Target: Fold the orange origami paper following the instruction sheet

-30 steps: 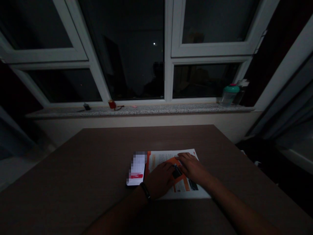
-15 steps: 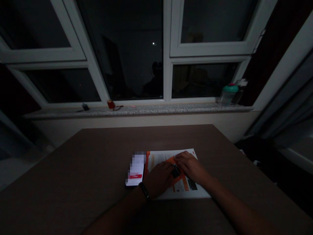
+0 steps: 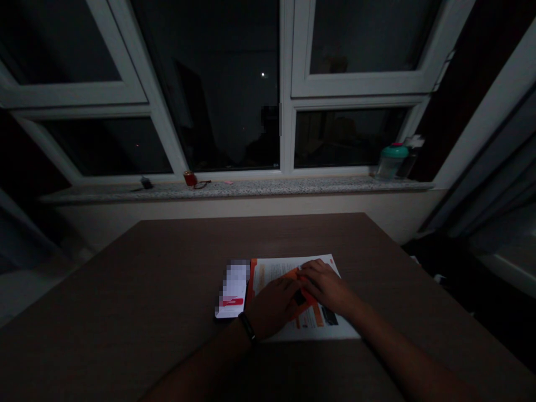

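1. In the head view, the only one there is, I see the right hand point(image 3: 326, 281) has slid a little to the left since half a second ago. Its fingers now cover part of the dark patch point(image 3: 299, 297) that showed more before. The left hand point(image 3: 272, 307) looks to be in about the same place. So both hands now meet over one spot.

2. The spot is on an orange patch point(image 3: 305, 309) on the magazine point(image 3: 276, 271). I can't tell if the orange patch is printed or a loose bit of paper. The magazine lies flat on the near part of the brown table point(image 3: 167, 268), a bit right of the middle.

3. The left hand is bent a little, palm down, with its fingers pointing to the right. It wears a dark band point(image 3: 248, 328). The right hand has its fingers close together, tips bent down and pointing left. It's too dark to tell if either hand pinches anything.

4. The phone point(image 3: 234, 290), with its screen lit, lies just beside the magazine, on the left.

5. On the far window sill point(image 3: 268, 187) stand a small red jar point(image 3: 190, 178), left, and a green-topped bottle point(image 3: 392, 161), right.
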`<act>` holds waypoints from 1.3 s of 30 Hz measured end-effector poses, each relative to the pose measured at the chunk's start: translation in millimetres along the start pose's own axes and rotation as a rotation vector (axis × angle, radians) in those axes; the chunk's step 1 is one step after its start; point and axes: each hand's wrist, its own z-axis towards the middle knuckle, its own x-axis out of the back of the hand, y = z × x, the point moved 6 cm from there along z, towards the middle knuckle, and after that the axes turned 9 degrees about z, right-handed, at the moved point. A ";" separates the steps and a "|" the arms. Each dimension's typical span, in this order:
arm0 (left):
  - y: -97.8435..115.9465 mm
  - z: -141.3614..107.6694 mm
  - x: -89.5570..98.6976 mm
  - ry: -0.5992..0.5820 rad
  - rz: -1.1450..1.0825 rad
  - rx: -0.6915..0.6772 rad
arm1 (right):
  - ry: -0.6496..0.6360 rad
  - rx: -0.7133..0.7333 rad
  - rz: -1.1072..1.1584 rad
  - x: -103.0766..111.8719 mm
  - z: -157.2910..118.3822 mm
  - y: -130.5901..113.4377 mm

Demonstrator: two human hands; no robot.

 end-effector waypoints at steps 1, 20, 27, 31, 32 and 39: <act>0.9 0.4 0.6 0.005 -0.009 -0.011 | -0.001 0.000 -0.015 -0.3 0.2 0.0; 4.2 -1.1 0.7 0.017 0.043 -0.092 | 0.017 -0.053 -0.145 -4.6 2.4 -0.2; 3.2 -0.8 -1.0 0.003 0.028 -0.089 | 0.016 -0.051 -0.154 -3.0 2.3 -1.9; 0.3 -0.8 -2.5 -0.002 0.020 -0.079 | 0.013 -0.052 -0.164 -4.1 1.5 0.0; -0.2 -0.7 -2.9 -0.005 0.017 -0.074 | 0.014 -0.052 -0.164 -4.3 1.2 0.2; -0.3 -0.1 -2.8 -0.020 0.014 -0.052 | 0.021 -0.049 -0.183 -6.1 1.0 1.3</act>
